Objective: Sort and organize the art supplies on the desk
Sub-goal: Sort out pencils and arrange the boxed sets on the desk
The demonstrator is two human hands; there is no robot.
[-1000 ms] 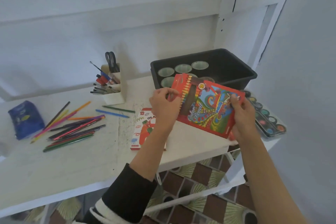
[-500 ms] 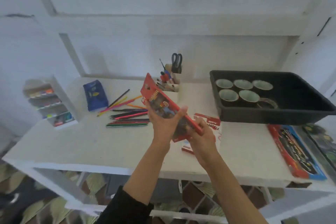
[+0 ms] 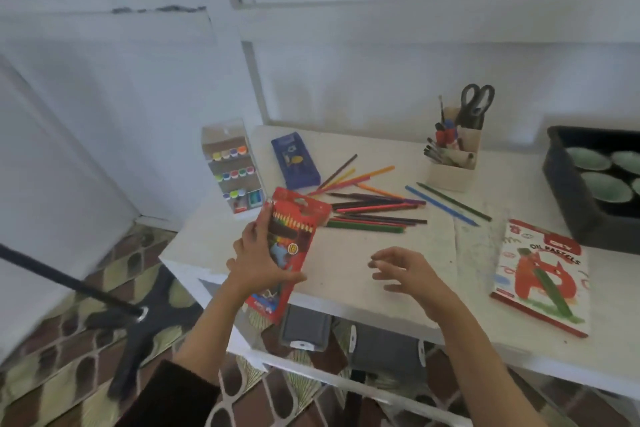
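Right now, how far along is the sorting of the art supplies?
Early. Looks done: brushes and scissors stand in the white holder; cups sit in the black tray. In hand: the left hand grips the red pencil box at the near edge of the desk; the right hand hovers open, holding nothing. Left: the loose coloured pencils lie scattered, and the oil pastels box lies flat near the front edge.

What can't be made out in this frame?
Head view only.
Black tray: cut off by the right edge, so its contents cannot be counted.
Red pencil box: middle covered by the left hand; print blurred.
Blue pack: label too blurred to read.
Desk holder: small tools inside indistinct.
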